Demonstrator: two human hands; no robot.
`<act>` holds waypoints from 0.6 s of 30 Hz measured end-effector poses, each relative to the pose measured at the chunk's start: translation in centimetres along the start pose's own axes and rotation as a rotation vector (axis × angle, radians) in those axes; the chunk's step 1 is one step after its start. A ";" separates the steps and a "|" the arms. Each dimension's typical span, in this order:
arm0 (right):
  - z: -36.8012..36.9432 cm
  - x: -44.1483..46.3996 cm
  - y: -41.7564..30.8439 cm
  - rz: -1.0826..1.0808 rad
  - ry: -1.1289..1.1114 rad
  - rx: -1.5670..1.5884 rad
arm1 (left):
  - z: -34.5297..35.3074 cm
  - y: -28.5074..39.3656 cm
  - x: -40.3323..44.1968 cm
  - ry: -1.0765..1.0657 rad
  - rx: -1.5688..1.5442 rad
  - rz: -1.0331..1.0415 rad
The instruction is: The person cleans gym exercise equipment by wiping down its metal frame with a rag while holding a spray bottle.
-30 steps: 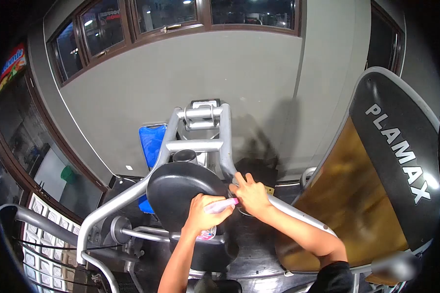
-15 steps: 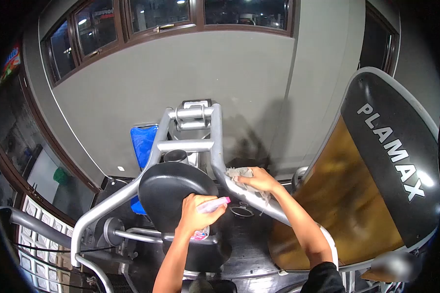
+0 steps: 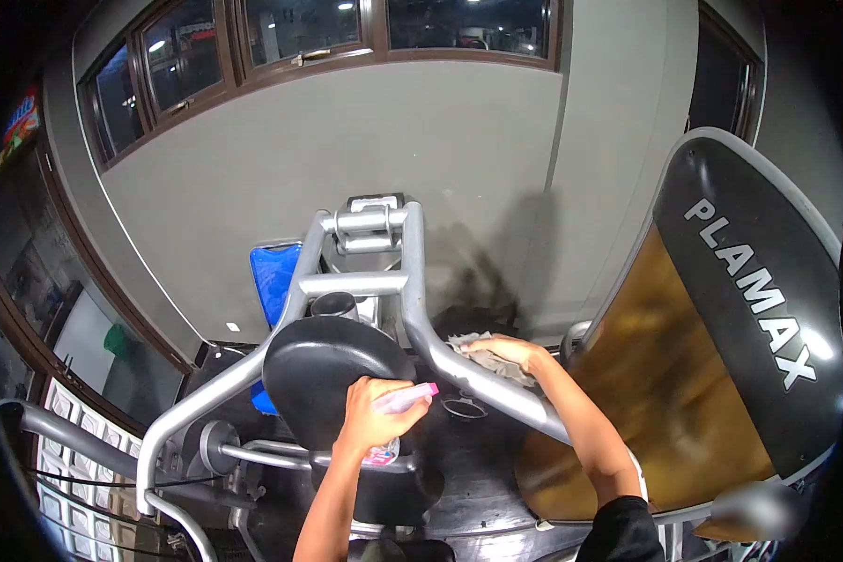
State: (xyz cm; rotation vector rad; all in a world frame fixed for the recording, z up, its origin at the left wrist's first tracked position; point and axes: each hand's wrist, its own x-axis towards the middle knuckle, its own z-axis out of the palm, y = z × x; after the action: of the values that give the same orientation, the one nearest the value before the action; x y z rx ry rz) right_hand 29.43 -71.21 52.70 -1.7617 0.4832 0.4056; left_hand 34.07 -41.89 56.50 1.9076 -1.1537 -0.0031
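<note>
My left hand (image 3: pixel 373 412) is wrapped round a spray bottle (image 3: pixel 401 398) with a pink nozzle, in front of the black pad (image 3: pixel 332 365) of a gym machine. Farther right, my right hand (image 3: pixel 513 352) grips a greyish cloth (image 3: pixel 496 363) against the right-hand silver tube (image 3: pixel 482 386) of the machine's frame. Part of the cloth hangs past my fingers on the tube's far side.
A large panel (image 3: pixel 754 281) lettered PLAMAX stands at the right. A blue pad (image 3: pixel 276 281) is behind the frame. On the left a grey bar (image 3: pixel 75 433) juts in, and a grey wall (image 3: pixel 347 140) with windows rises ahead.
My right hand has taken on a visible cloth against the tube and shifted slightly right since half a second ago. My left hand keeps the bottle. The view has shifted a little.
</note>
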 end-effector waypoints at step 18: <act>9.7 -4.8 -2.0 -0.751 0.706 -1.265 | 0.7 -0.9 -0.4 0.032 -0.023 -0.112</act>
State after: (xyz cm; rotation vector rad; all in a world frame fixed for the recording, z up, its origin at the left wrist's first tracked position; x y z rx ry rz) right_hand 26.16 -60.83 54.52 -3.1326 -0.0746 -0.6419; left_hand 34.19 -41.91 55.33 1.9426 -1.0202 -0.0466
